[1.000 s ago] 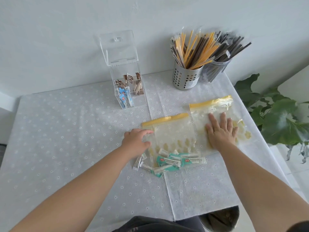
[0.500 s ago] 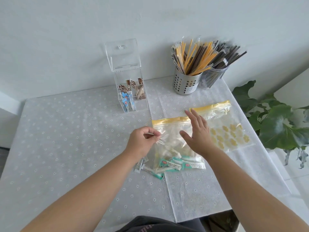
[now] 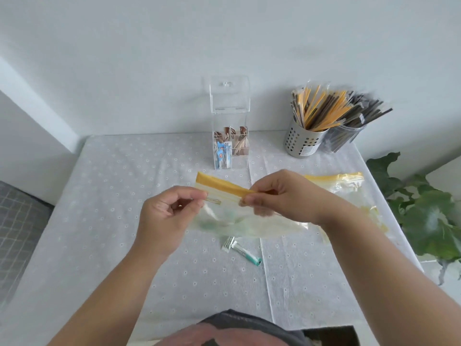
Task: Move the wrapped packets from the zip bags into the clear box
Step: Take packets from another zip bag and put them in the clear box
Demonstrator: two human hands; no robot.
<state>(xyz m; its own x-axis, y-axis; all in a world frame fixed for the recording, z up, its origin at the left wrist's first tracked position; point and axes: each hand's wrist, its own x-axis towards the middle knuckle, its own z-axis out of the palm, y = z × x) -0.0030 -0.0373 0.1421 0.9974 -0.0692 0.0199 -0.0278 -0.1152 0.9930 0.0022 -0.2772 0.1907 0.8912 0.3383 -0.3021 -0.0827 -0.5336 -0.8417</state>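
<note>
Both hands pinch the near zip bag point(image 3: 239, 218) at its yellow seal strip: the left hand point(image 3: 164, 216) has thumb and forefinger closed in a tight grip on the strip's left part, and the right hand point(image 3: 282, 196) holds a similar grip on the strip further right. Half a second ago the bag lay flat on the tabletop point(image 3: 124, 221) with the left hand at its corner and the right hand spread above it; now it hangs lifted between the two hands, in front of the clear box point(image 3: 230, 136). That suggests the seal is about to be pulled apart, so the packets inside can come out. Blurred green and pale shapes show through the sagging plastic. Two wrapped packets point(image 3: 240, 249) lie loose on the tabletop just in front of the bag. A second zip bag point(image 3: 346, 182) lies flat, right of the box. The box stands with its lid up, brown and blue packets already inside.
</note>
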